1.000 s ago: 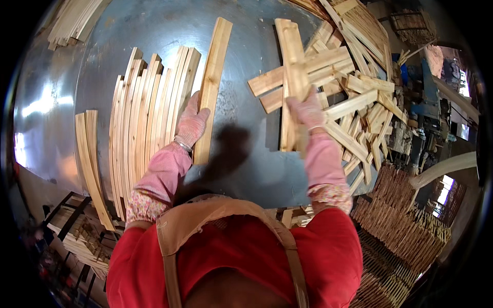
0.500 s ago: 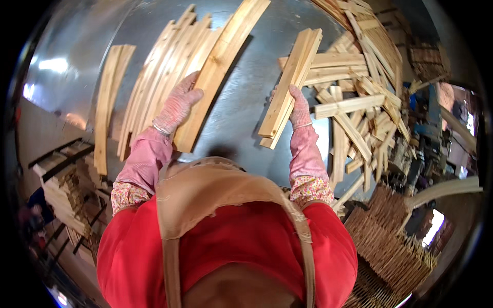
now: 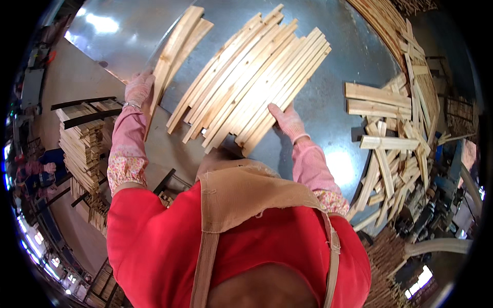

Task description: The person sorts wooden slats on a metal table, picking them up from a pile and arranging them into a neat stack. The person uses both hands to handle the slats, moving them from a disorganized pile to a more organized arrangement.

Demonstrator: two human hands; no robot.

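Note:
My left hand (image 3: 139, 89), in a pale glove, has bent fingers against the left edge of a wide wooden plank (image 3: 177, 49). A second plank (image 3: 193, 40) lies partly beneath it, at the left of the metal table. In the middle, many pale wooden strips (image 3: 244, 77) lie side by side, their ends uneven. My right hand (image 3: 288, 123), gloved too, is closed at the right edge of this row. Its thumb rests over the outermost strips (image 3: 298, 84), while its other fingers are partly hidden.
A jumbled heap of short wood pieces (image 3: 385, 154) covers the right side of the metal table (image 3: 328, 128). Long strips (image 3: 382, 28) are piled at the far right. Stacked boards (image 3: 81, 149) stand on a black rack off the table's left side.
My view has shifted left. The wide plank has gone from the row to the left pair with my left hand. My right hand has brought its strips against the row's right side.

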